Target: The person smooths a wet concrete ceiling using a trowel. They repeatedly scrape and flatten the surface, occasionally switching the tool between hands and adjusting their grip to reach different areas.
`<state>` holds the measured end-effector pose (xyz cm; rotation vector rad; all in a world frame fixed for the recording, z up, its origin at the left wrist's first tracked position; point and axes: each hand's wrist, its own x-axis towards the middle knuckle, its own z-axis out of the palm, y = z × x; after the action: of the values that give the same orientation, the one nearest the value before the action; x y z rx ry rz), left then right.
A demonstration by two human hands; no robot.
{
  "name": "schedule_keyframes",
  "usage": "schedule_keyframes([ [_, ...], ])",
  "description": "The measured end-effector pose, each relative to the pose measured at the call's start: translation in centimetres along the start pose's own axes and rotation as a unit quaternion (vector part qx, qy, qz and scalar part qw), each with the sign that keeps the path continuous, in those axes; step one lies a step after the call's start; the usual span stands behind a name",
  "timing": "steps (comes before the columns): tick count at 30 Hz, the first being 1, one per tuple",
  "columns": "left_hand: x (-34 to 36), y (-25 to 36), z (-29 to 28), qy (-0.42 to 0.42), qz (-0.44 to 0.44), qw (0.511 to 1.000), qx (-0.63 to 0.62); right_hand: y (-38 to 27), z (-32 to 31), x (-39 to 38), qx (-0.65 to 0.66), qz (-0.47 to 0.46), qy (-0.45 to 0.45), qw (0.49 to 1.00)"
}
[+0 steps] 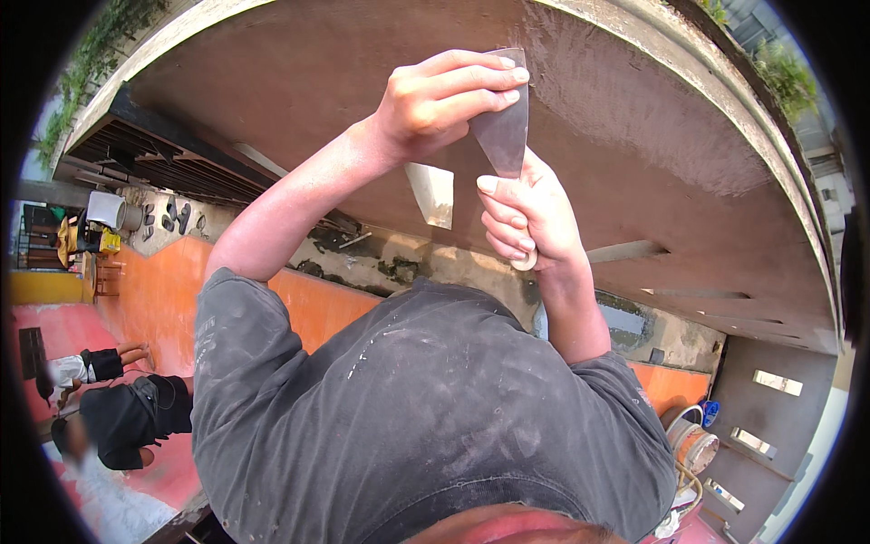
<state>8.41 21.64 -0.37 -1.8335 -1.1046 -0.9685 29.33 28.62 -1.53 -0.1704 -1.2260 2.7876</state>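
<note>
A putty knife (505, 138) with a wide grey metal blade is held up in front of the brown wall. My right hand (540, 216) is closed round its handle, and the pale butt end shows below the fist. At the blade's broad end, my left hand (433, 98) lays its fingers across the metal; its thumb is hidden. Both arms are raised and bent.
The brown wall (299, 82) has slot openings and a paler streaked patch (652, 122) at upper right. A low orange wall (159, 286) runs behind. Two people (136, 422) are at lower left. A bucket (696, 446) stands at lower right.
</note>
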Motion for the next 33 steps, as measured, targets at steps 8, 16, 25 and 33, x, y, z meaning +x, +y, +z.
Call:
schedule_keyframes([
  [8,0.1,0.1,0.1,-0.013,-0.005,1.000,-0.014,0.3,-0.2,-0.2,0.020,-0.016,0.001,1.000],
  [16,0.0,0.2,0.3,0.005,-0.009,1.000,0.014,-0.1,-0.4,-0.2,0.005,-0.015,-0.009,1.000],
  [25,1.0,0.2,0.5,0.032,-0.010,0.999,0.036,-2.1,-0.2,0.0,-0.015,-0.001,-0.022,1.000],
  [33,0.4,1.3,0.9,0.016,-0.021,0.999,0.042,-2.1,-0.6,-0.8,-0.001,0.018,-0.015,1.000],
])
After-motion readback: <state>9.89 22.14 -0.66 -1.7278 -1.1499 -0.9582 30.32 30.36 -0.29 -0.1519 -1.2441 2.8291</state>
